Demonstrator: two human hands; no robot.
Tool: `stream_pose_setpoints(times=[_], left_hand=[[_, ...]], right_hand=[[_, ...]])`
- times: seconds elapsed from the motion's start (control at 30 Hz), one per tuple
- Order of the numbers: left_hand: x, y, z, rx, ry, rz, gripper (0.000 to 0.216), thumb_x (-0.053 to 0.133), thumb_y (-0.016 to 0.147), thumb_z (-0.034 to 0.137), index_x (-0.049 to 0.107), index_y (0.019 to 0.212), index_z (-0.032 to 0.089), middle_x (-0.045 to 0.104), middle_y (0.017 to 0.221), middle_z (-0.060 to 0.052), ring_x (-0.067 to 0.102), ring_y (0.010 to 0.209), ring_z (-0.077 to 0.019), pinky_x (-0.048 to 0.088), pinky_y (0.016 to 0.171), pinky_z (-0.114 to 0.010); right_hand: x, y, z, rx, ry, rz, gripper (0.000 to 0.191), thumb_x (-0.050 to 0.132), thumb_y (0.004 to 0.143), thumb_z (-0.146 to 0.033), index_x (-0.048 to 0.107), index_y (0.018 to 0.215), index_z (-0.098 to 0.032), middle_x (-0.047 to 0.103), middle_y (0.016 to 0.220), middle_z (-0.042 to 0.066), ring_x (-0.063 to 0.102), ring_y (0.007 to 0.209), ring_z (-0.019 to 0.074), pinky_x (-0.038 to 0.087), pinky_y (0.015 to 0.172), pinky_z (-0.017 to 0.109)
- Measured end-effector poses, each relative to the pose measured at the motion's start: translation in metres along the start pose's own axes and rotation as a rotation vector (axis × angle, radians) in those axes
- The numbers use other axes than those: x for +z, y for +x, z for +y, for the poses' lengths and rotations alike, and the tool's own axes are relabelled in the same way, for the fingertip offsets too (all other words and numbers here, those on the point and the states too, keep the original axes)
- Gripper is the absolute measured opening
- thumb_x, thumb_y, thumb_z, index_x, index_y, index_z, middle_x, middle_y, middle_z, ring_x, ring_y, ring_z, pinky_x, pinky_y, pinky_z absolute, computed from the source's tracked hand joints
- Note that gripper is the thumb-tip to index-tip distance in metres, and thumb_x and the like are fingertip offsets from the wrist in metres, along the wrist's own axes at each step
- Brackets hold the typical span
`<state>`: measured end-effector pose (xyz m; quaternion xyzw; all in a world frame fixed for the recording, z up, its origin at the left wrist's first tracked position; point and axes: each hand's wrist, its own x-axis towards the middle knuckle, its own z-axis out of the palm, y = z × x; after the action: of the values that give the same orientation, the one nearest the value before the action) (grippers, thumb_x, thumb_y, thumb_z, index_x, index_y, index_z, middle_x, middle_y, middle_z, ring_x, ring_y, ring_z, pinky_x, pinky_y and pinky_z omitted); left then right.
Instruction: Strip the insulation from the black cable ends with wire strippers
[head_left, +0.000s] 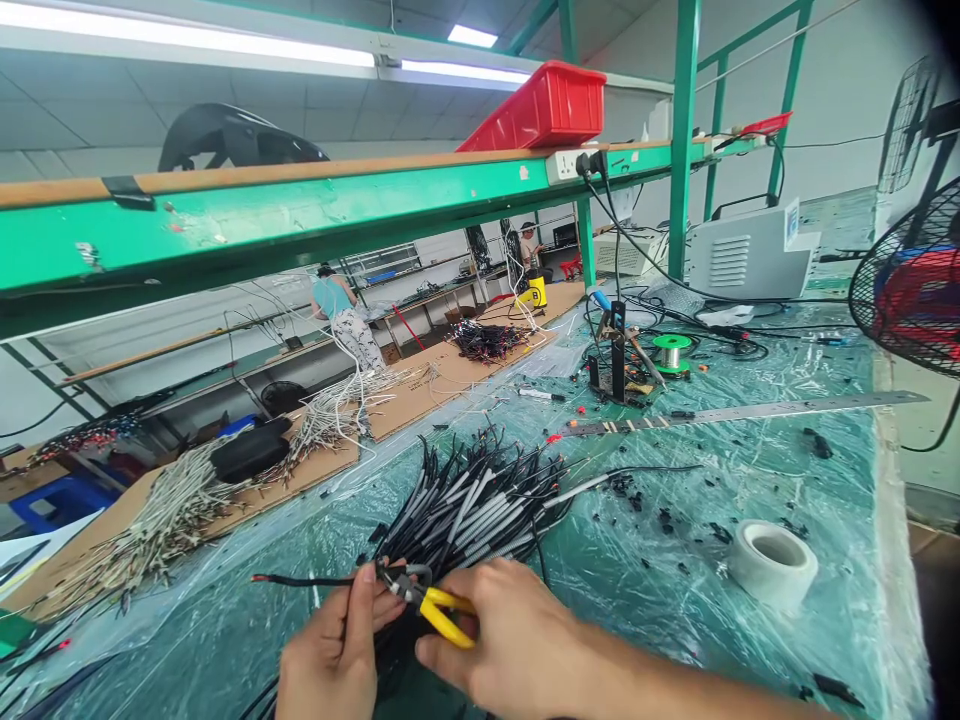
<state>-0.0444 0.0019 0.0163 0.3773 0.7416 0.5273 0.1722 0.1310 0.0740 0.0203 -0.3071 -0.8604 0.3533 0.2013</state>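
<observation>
My left hand [337,635] pinches a black cable [311,581] between thumb and fingers. The cable's reddish bare end sticks out to the left. My right hand [517,625] is wrapped round the yellow handles of a pair of wire cutters [448,618]. The cutters' metal jaws are at the cable, right by my left fingertips; whether they are closed on it is too small to tell. Just beyond both hands lies a large heap of black cables [480,490], many with grey ribbed sleeves. Part of the heap is hidden behind my hands.
A roll of white tape [772,565] stands at the right. Farther back are a steel ruler [750,408], a soldering stand [619,360] and a solder spool [671,354]. Bundled white wires [172,510] lie left on cardboard. A green shelf [337,205] crosses above; a fan [911,280] stands right.
</observation>
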Motion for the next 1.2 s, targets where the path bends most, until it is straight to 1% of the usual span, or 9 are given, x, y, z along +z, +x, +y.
stream_pose_setpoints(times=[0.1,0.23,0.67,0.8,0.9,0.97,1.03,1.1,1.2], left_hand=[[0.0,-0.001,0.0,-0.004,0.009,-0.005,0.035,0.065,0.071,0.05,0.072,0.084,0.019,0.08,0.081,-0.005,0.075,0.082,-0.0293,0.062,0.074,-0.032],[0.001,-0.001,0.0,-0.013,0.026,-0.007,0.035,0.068,0.069,0.052,0.071,0.081,0.019,0.08,0.077,-0.005,0.075,0.079,-0.029,0.062,0.073,-0.03],[0.003,-0.002,-0.003,0.022,0.082,0.017,0.039,0.064,0.07,0.057,0.072,0.078,0.02,0.08,0.076,-0.008,0.075,0.077,-0.0304,0.062,0.072,-0.032],[0.002,-0.003,-0.003,0.026,0.064,0.012,0.037,0.065,0.069,0.054,0.072,0.081,0.02,0.08,0.082,-0.008,0.075,0.079,-0.0296,0.061,0.073,-0.03],[0.001,-0.002,-0.001,0.022,0.037,-0.006,0.037,0.063,0.072,0.052,0.073,0.085,0.019,0.08,0.087,-0.007,0.075,0.081,-0.0274,0.061,0.074,-0.029],[0.0,0.0,0.0,0.019,0.025,-0.014,0.036,0.063,0.074,0.051,0.073,0.087,0.019,0.08,0.089,-0.007,0.075,0.082,-0.0274,0.061,0.074,-0.03],[0.0,0.001,0.0,0.017,0.019,-0.023,0.036,0.062,0.074,0.05,0.073,0.088,0.019,0.08,0.09,-0.007,0.075,0.082,-0.0279,0.062,0.073,-0.031],[0.0,0.001,0.0,0.014,0.023,-0.035,0.036,0.062,0.074,0.051,0.072,0.088,0.019,0.08,0.091,-0.007,0.075,0.083,-0.0277,0.062,0.074,-0.03],[0.0,0.001,-0.001,0.013,0.041,-0.042,0.04,0.061,0.074,0.054,0.072,0.09,0.018,0.079,0.094,-0.007,0.074,0.086,-0.0272,0.061,0.077,-0.029]], right_hand=[[0.001,-0.004,-0.002,-0.045,-0.214,0.091,0.026,0.058,0.076,-0.043,0.062,0.085,-0.019,0.067,0.079,0.005,0.062,0.069,0.0215,0.041,0.058,0.028],[0.002,-0.003,-0.003,-0.089,-0.337,0.12,0.031,0.056,0.079,-0.039,0.063,0.099,-0.016,0.067,0.094,0.011,0.063,0.089,0.0289,0.047,0.072,0.036],[0.003,-0.001,-0.001,-0.09,-0.403,0.103,0.032,0.055,0.08,-0.036,0.063,0.102,-0.015,0.067,0.096,0.012,0.063,0.086,0.0288,0.048,0.071,0.036],[-0.002,0.001,0.001,-0.04,-0.208,0.013,0.027,0.056,0.08,-0.044,0.063,0.079,-0.018,0.066,0.072,0.004,0.062,0.065,0.0196,0.044,0.061,0.028],[-0.003,0.008,0.004,0.049,0.176,-0.19,0.032,0.055,0.08,-0.048,0.055,0.065,-0.019,0.056,0.058,-0.001,0.052,0.051,0.013,0.04,0.049,0.023],[-0.002,0.012,0.005,0.14,0.451,-0.353,0.03,0.052,0.081,-0.045,0.051,0.064,-0.02,0.054,0.059,-0.002,0.046,0.044,0.0105,0.039,0.043,0.022],[-0.001,0.013,0.005,0.206,0.589,-0.444,0.028,0.05,0.081,-0.043,0.049,0.064,-0.02,0.054,0.061,-0.002,0.044,0.042,0.0098,0.04,0.04,0.022],[0.0,0.011,0.004,0.181,0.501,-0.383,0.03,0.051,0.08,-0.044,0.049,0.063,-0.02,0.053,0.058,-0.002,0.044,0.043,0.0102,0.038,0.041,0.022],[0.0,0.003,0.0,0.057,0.116,-0.115,0.031,0.056,0.078,-0.048,0.053,0.064,-0.02,0.053,0.055,-0.002,0.049,0.05,0.0133,0.034,0.047,0.024]])
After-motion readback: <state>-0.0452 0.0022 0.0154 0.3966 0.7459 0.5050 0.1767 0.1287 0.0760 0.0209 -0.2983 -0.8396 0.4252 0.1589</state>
